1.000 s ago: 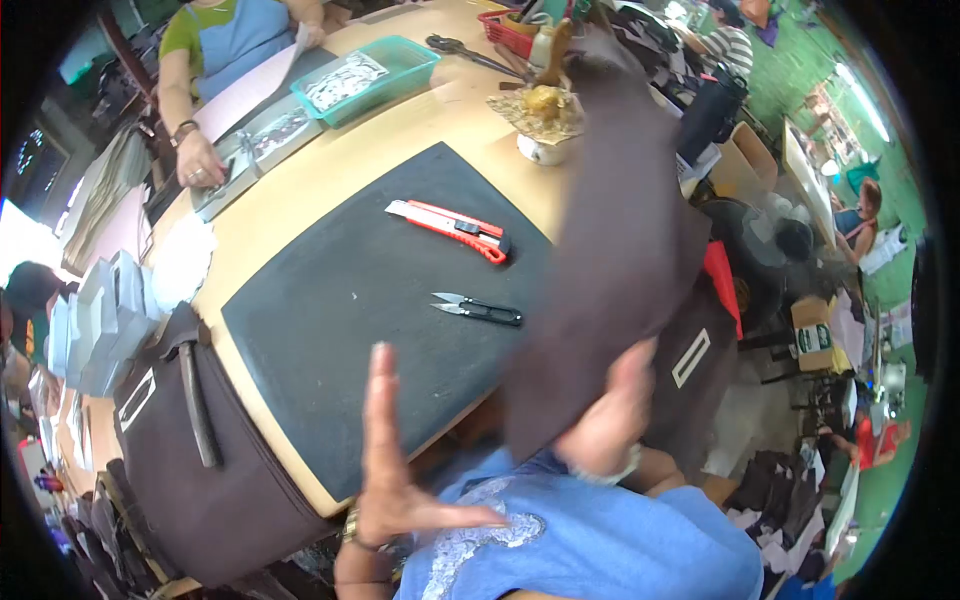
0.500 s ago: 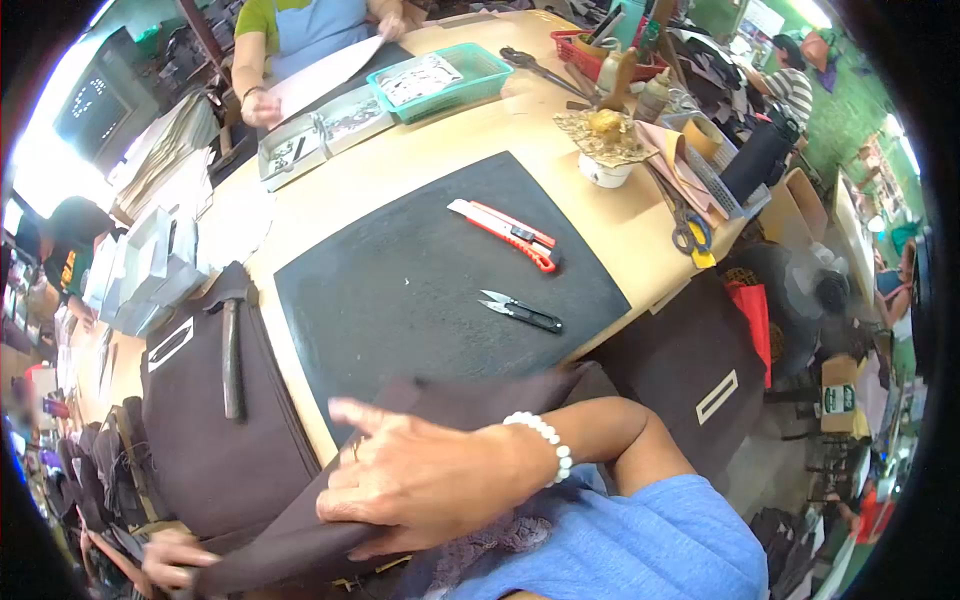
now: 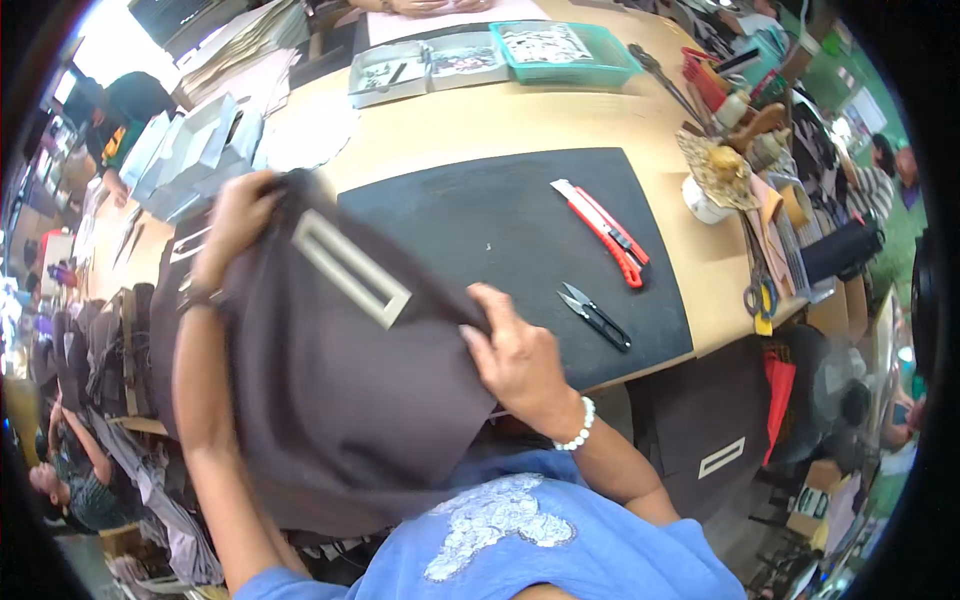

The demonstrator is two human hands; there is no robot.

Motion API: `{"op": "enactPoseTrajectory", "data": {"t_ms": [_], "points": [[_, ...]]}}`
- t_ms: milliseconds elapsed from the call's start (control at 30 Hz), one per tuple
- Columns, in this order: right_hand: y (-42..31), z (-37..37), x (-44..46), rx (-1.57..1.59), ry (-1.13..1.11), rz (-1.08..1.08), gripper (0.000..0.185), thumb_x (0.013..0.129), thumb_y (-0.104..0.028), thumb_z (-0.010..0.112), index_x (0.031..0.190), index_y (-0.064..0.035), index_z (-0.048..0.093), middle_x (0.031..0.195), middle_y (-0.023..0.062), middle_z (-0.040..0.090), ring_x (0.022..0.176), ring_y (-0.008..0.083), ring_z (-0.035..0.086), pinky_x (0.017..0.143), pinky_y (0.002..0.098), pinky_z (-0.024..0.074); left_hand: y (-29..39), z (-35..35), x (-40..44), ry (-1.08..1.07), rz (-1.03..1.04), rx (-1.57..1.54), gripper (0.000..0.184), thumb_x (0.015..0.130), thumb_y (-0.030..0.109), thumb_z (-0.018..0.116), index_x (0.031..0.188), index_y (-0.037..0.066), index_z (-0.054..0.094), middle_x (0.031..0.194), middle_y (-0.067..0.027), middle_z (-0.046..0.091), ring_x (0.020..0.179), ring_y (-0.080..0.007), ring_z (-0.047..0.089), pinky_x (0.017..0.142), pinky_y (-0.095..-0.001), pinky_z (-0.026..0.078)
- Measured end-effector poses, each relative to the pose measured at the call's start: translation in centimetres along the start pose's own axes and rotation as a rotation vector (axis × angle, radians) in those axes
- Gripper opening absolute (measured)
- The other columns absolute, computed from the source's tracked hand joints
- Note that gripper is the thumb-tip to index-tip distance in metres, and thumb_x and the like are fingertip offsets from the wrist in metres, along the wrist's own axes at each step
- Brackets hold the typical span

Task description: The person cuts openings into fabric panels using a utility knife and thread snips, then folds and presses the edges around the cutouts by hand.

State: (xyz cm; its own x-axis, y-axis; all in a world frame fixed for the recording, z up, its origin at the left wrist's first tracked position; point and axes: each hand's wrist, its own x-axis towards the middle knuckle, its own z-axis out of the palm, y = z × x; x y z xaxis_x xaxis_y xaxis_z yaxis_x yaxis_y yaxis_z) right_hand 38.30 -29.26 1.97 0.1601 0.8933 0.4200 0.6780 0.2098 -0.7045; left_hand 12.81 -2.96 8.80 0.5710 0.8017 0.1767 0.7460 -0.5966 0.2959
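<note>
A dark brown fabric piece (image 3: 370,400), with a pale rectangular frame around a slot (image 3: 350,268), hangs in folds before my body and over the mat's left part. My left hand (image 3: 243,215) is closed on its upper corner, raised at the left and slightly blurred. At the fabric's right edge is my right hand (image 3: 520,360), thumb and index finger stretched apart, touching the cloth; its other fingers are partly hidden. On the black mat (image 3: 450,210) lie a red utility knife (image 3: 605,235) and small black thread snips (image 3: 597,318).
Grey trays (image 3: 390,75) and a teal basket (image 3: 565,55) stand at the back. A white pot (image 3: 705,200) and scissors (image 3: 760,295) sit at the right. More brown fabric (image 3: 700,410) hangs beyond the table edge. Another person's hands (image 3: 420,6) show at the top.
My left hand has risen from the lower left with the fabric, whose pale frame now shows. My right hand has moved right, fingers spread. The hammer is now covered. The camera view has shifted.
</note>
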Motion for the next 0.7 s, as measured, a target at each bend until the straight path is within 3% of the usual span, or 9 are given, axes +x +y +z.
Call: {"op": "enactPoseTrajectory", "data": {"t_ms": [67,133,200,333,400,467,600,667,700], "points": [[0.9,-1.3,-0.5,-0.197,-0.026,0.050,0.051,0.083,-0.011,0.060,0.130,-0.0035,0.042,0.102,0.0170,0.063,0.071,0.0328,0.065,0.059,0.0389,0.0521,1.8,3.7,2.7,-0.019,-0.010,0.366,0.035,0.082,0.007,0.056,0.117,0.003,0.057,0.105,-0.0170,0.064,0.101,-0.0283,0.060,0.090,-0.0385,0.044],[1.8,-2.2,-0.8,-0.309,-0.027,0.067,0.054,0.081,-0.012,0.063,0.130,-0.0030,0.043,0.095,0.0156,0.063,0.066,0.0298,0.064,0.057,0.0375,0.0514,4.4,6.6,3.3,0.331,0.179,0.521,0.047,0.083,0.015,0.059,0.129,0.010,0.048,0.123,-0.0149,0.055,0.118,-0.0299,0.049,0.098,-0.0473,0.037],[2.9,-2.6,-1.2,-0.355,0.054,0.016,0.054,0.080,-0.013,0.065,0.129,-0.0028,0.045,0.092,0.0147,0.062,0.064,0.0290,0.064,0.056,0.0374,0.0507,9.3,7.1,1.7,0.333,0.220,0.284,0.056,0.083,0.025,0.062,0.135,0.014,0.041,0.137,-0.0131,0.043,0.131,-0.0317,0.034,0.103,-0.0549,0.029],[3.0,-5.5,-1.6,-0.473,0.102,0.109,0.051,0.078,-0.018,0.068,0.123,-0.0009,0.051,0.092,0.0128,0.059,0.081,0.0289,0.059,0.070,0.0392,0.0463,16.9,8.7,-7.0,-0.052,0.386,-0.020,0.067,0.082,0.046,0.061,0.136,0.012,0.041,0.145,-0.0161,0.031,0.135,-0.0370,0.024,0.106,-0.0610,0.015],[3.6,-7.2,-2.3,-0.640,0.141,0.134,0.043,0.078,-0.019,0.069,0.114,0.0008,0.057,0.100,0.0143,0.055,0.093,0.0302,0.053,0.079,0.0405,0.0420,19.5,9.2,-10.8,-0.266,0.348,-0.087,0.070,0.083,0.053,0.055,0.137,0.012,0.039,0.146,-0.0177,0.027,0.137,-0.0366,0.021,0.107,-0.0608,0.011],[4.4,-8.6,-4.0,-0.643,0.055,0.248,0.037,0.078,-0.018,0.068,0.109,0.0007,0.061,0.102,0.0136,0.053,0.094,0.0292,0.052,0.079,0.0398,0.0410,20.6,10.6,-13.1,-0.289,0.294,-0.106,0.071,0.084,0.057,0.051,0.138,0.011,0.038,0.147,-0.0180,0.025,0.137,-0.0365,0.020,0.107,-0.0609,0.011],[5.0,-9.7,-4.9,-0.337,0.149,0.405,0.016,0.078,-0.009,0.067,0.089,0.0009,0.062,0.081,0.0115,0.055,0.079,0.0287,0.054,0.072,0.0380,0.0432,23.2,12.4,-14.7,-0.232,0.250,-0.065,0.072,0.083,0.057,0.051,0.138,0.012,0.038,0.147,-0.0170,0.026,0.136,-0.0370,0.020,0.107,-0.0610,0.013],[5.0,-9.8,-4.6,-0.099,0.342,0.530,0.011,0.081,-0.004,0.067,0.087,0.0016,0.060,0.075,0.0050,0.060,0.068,0.0136,0.055,0.063,0.0283,0.0442,24.6,13.5,-14.9,-0.178,0.262,-0.042,0.071,0.083,0.055,0.052,0.138,0.013,0.039,0.146,-0.0171,0.027,0.135,-0.0369,0.023,0.106,-0.0609,0.017],[4.8,-9.9,-4.3,-0.082,0.479,0.415,0.011,0.081,-0.004,0.067,0.087,0.0017,0.061,0.078,0.0041,0.061,0.069,0.0113,0.055,0.063,0.0268,0.0443,25.3,14.0,-14.8,-0.151,0.266,-0.041,0.070,0.083,0.055,0.052,0.138,0.013,0.039,0.146,-0.0173,0.028,0.135,-0.0369,0.023,0.105,-0.0609,0.018]]}}
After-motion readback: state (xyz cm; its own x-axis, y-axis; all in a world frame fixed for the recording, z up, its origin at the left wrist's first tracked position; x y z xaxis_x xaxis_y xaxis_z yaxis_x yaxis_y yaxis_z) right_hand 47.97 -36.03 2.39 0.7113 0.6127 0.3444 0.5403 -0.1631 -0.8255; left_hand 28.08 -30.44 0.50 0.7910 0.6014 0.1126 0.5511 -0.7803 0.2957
